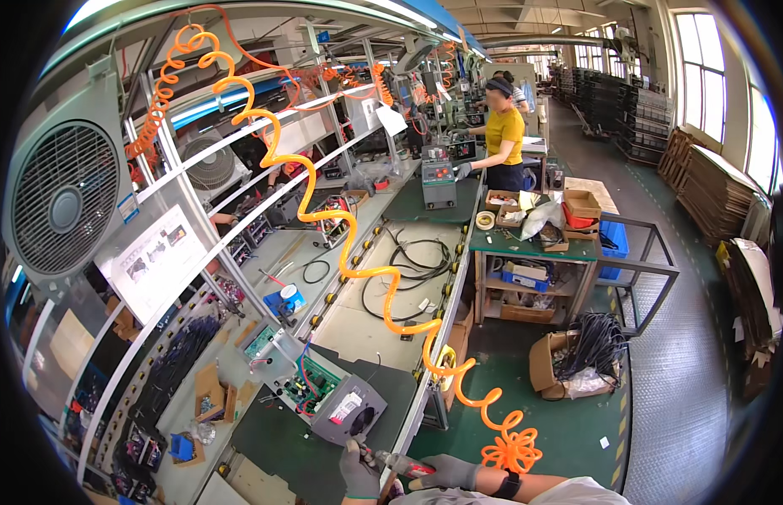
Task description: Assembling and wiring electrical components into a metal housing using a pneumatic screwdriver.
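Note:
At the lower edge, my right hand [449,473], in a grey glove, is wrapped round a silver and red air screwdriver [400,463]. The tool's front end points left, toward my left hand [358,473]. That hand is gloved too, its fingers closed around something small at the tool's tip that I cannot make out. Just beyond the hands, a grey metal machine case [351,414] with a round vent sits on a dark mat [278,438]. Behind its panel, a green circuit board [311,383] shows with red and blue wires.
An orange coiled air hose [354,244] hangs across the view, bunching right of my hands. Black cables [417,269] lie on the roller line ahead. A co-worker [503,135] handles another machine [438,181]. At right stand a green-topped bench [535,246] and a cable-filled carton [553,379].

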`<action>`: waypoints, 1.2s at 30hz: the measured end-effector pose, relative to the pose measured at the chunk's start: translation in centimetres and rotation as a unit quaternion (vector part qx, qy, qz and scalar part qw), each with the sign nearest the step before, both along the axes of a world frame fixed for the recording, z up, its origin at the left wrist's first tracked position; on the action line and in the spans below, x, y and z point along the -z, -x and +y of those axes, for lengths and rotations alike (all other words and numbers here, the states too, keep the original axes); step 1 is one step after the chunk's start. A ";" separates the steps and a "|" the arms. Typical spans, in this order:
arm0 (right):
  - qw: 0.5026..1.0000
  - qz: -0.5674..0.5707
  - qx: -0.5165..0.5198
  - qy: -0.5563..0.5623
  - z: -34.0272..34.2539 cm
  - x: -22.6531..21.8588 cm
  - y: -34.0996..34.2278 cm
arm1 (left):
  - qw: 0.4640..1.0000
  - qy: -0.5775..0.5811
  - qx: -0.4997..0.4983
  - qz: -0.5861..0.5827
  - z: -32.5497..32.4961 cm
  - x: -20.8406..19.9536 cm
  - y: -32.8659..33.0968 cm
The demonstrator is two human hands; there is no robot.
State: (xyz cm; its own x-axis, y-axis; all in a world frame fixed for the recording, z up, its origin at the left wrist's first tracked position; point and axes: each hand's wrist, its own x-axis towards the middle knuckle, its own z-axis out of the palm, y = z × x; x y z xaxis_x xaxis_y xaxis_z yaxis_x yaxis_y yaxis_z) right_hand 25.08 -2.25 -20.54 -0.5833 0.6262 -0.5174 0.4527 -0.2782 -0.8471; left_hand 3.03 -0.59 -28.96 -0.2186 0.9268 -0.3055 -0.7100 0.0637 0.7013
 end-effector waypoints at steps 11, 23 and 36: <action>1.000 0.010 0.004 -0.007 -0.3 0.1 0.2 | 0.995 0.024 -0.002 -0.092 -0.5 -0.5 0.4; 1.000 -0.009 -0.005 -0.019 -0.3 1.2 0.4 | 0.998 0.062 -0.027 -0.008 -1.3 -2.1 -0.6; 1.000 0.012 -0.003 0.007 -1.1 2.8 0.1 | 0.997 0.075 -0.031 0.002 -2.0 -1.9 -1.1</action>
